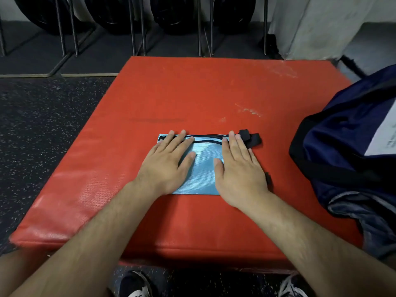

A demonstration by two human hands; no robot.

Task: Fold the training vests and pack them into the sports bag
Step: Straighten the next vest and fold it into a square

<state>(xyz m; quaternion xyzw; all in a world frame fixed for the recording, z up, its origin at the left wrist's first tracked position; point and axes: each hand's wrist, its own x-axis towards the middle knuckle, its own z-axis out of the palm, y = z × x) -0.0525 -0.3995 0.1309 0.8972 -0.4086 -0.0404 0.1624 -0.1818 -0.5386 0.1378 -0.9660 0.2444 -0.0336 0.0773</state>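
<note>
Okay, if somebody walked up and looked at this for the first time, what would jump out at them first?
The big red pad fills the middle of the view, with a folded light blue vest lying on it. The left hand and the right hand press flat on the vest, side by side, and a dark blue sports bag sits at the pad's right edge.

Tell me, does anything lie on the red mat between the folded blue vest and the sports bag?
Nothing visible does. Only bare red mat shows between the vest and the sports bag at its right. Its black straps point that way.
</note>
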